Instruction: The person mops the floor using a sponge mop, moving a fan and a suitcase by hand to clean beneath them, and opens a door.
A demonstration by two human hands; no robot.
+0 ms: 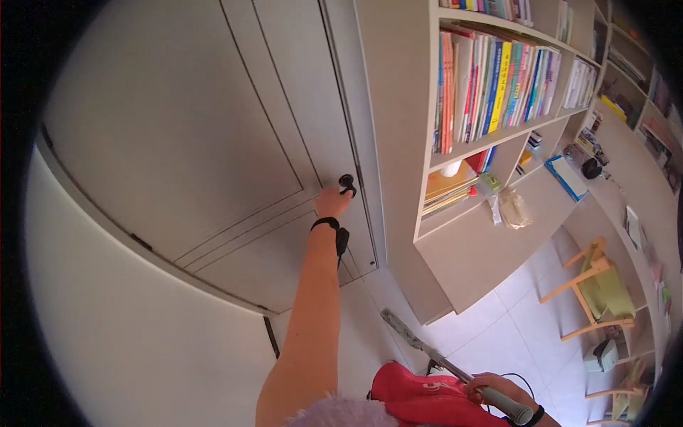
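Note:
My left hand is closed around the dark door handle of a grey panelled door. Its wrist wears a black band with a small device. Low on the right, my right hand grips the grey grip end of a long-handled flat mop. The mop slants away from me, its flat grey head down by the tiled floor. Part of the door handle is hidden behind my left fingers.
Beside the door frame stands a bookcase packed with books. A desk juts out below it, holding a plastic bag and a blue-edged board. A wooden chair with a green seat stands at right on the tiled floor.

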